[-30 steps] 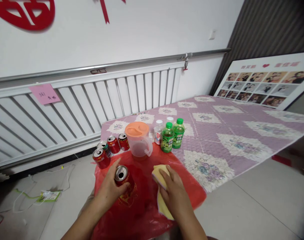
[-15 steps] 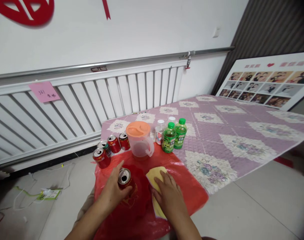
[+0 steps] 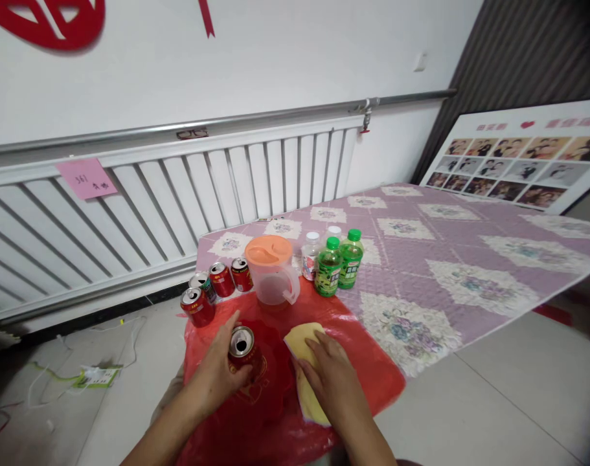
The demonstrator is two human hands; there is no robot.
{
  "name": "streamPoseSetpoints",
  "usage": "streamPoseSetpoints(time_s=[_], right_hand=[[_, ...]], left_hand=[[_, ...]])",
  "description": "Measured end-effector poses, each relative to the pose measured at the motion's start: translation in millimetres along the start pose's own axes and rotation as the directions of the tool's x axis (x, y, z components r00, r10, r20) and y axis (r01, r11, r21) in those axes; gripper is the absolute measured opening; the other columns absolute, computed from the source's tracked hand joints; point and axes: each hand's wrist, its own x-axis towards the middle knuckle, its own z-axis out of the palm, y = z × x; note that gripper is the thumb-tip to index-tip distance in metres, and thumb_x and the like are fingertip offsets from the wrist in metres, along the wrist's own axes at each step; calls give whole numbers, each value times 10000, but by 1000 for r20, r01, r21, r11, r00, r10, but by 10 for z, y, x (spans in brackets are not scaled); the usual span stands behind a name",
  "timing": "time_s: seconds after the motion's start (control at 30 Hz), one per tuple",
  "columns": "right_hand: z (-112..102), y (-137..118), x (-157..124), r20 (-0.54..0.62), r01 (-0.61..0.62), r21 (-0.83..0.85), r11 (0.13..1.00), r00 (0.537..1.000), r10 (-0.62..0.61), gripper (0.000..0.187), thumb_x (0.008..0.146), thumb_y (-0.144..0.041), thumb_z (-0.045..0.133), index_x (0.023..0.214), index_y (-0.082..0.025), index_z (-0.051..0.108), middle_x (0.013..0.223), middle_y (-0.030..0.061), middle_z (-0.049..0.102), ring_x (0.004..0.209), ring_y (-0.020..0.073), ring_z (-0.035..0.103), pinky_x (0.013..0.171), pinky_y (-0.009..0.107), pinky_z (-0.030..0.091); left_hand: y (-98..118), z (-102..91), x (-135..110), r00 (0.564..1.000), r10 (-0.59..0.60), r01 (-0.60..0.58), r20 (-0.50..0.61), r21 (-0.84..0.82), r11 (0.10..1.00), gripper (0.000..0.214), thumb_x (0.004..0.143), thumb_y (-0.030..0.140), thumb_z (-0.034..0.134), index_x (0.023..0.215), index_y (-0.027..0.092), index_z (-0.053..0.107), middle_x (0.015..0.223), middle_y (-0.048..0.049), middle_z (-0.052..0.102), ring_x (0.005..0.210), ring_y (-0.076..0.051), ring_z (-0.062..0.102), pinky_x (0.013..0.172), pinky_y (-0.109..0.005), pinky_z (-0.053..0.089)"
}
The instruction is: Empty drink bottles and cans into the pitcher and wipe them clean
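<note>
My left hand [image 3: 217, 369] is curled round a red drink can [image 3: 243, 353], thumb and fingers on opposite sides. The can stands upright with its top opened, over a darker red, scallop-edged shape [image 3: 270, 404] with gold print; I cannot tell whether that is a tray. My right hand [image 3: 331, 375] lies over a folded yellow cloth [image 3: 307, 336] on the red plastic sheet [image 3: 372, 369], fingertips and thumb gripping it. Beyond my hands stands a clear pitcher [image 3: 272, 285] with an orange lid. Several more opened cans [image 3: 197, 308] are grouped left of it.
Two green-capped bottles [image 3: 328, 268] stand right of the pitcher, with white-capped bottles [image 3: 310, 259] close behind. A purple floral cloth [image 3: 406, 265] covers the table. A white radiator [image 3: 226, 188] runs along the wall. Cables and a power strip [image 3: 98, 377] lie on the floor at left.
My left thumb has shifted slightly down and left along the can. My right hand has moved slightly to the right and down on the cloth. The other objects look unmoved.
</note>
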Motion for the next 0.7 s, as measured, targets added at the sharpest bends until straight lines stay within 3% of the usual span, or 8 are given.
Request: streamPoseSetpoints(time_s=[0.27,0.53,0.7], right_hand=[[-4,166,27,-230,-17,190,982,971,62,370,897,-387,493,1125,-162,678,1239,165,642,1158,306,593,1004,523,478],[-36,232,26,-279,-64,341,938,946,166,363,886,-417,507,1099,-181,683,1217,145,653,1142,283,606,1003,502,486],[-70,198,28,-277,-75,395,916,940,197,362,879,-412,510,1113,-187,671,1201,136,662,1140,280,602,1012,506,475]], left_hand=[[-72,-4,-6,1000,13,-14,18,25,1000,869,679,192,597,1470,151,241,1444,-139,479,1335,-285,468,1117,-444,380],[-11,-42,-5,1000,-15,15,-7,-40,999,851,682,215,606,1456,168,255,1424,-132,479,1310,-278,488,1124,-462,362],[263,-107,24,999,-4,0,-42,-90,996,855,680,223,618,1453,177,255,1342,-125,531,1246,-276,536,1098,-469,384]])
